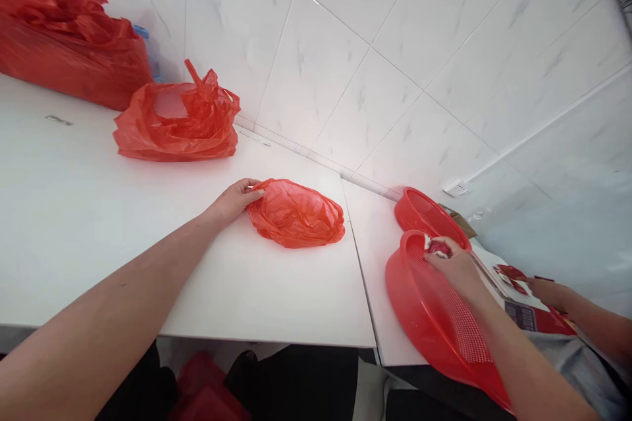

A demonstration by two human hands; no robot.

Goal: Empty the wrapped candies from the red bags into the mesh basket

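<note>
My left hand [240, 198] pinches the left edge of a thin red plastic bag [299, 214], which lies on the white table with its mouth spread open. Over the rim of a large red plastic basket [412, 302] with a perforated inside, my right hand [454, 263] closes around a small dark red and white piece [439, 248]. The exact kind of this piece cannot be made out, as the fingers partly cover it.
A second red basket [419, 210] stands behind the first, by the tiled wall. Farther left are a knotted red bag [182, 128] and a big filled red bag [74, 52]. At right, another person's hand [543, 291] reaches over a box with red items.
</note>
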